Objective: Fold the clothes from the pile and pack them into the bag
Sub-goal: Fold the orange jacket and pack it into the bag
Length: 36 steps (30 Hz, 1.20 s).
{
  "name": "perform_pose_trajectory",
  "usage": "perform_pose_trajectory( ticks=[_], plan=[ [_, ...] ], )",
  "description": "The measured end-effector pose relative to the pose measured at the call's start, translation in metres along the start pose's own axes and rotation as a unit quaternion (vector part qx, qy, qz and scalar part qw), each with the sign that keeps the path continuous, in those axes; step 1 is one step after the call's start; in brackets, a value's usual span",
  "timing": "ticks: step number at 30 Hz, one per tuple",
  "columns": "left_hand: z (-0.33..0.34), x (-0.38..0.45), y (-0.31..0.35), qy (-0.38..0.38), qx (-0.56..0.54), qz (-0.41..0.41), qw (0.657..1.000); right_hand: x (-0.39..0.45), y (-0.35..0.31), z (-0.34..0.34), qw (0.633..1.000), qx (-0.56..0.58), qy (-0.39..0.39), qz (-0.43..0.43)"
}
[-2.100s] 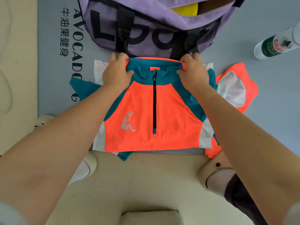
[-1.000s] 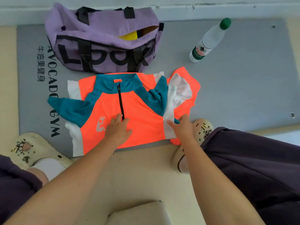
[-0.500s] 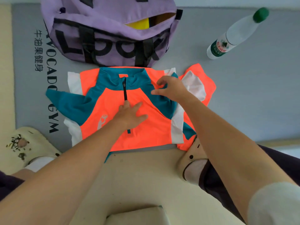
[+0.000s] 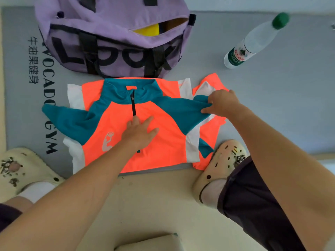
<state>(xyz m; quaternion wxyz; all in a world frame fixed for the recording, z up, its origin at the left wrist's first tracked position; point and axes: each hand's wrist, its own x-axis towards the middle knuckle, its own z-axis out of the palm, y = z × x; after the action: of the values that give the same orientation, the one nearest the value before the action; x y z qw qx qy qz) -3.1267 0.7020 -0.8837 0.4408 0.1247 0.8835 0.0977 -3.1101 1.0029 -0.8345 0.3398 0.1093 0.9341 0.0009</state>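
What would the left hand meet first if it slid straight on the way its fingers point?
The left hand lies flat on the orange shirt, fingers pointing up the zipper. It would probably cross the teal collar, then meet the purple bag.

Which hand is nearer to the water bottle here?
Right. The right hand pinches the teal sleeve at the shirt's edge, below the water bottle. The left hand lies flat on the shirt's chest, farther away.
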Motion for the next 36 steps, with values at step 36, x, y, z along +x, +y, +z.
perform_pose_trajectory(
  ticks=[36],
  plan=[
    [-0.009, -0.023, 0.043, -0.142, -0.657, -0.028, 0.740, -0.035, -0.043, -0.039, 0.856, 0.429, -0.289, -0.020]
  ],
)
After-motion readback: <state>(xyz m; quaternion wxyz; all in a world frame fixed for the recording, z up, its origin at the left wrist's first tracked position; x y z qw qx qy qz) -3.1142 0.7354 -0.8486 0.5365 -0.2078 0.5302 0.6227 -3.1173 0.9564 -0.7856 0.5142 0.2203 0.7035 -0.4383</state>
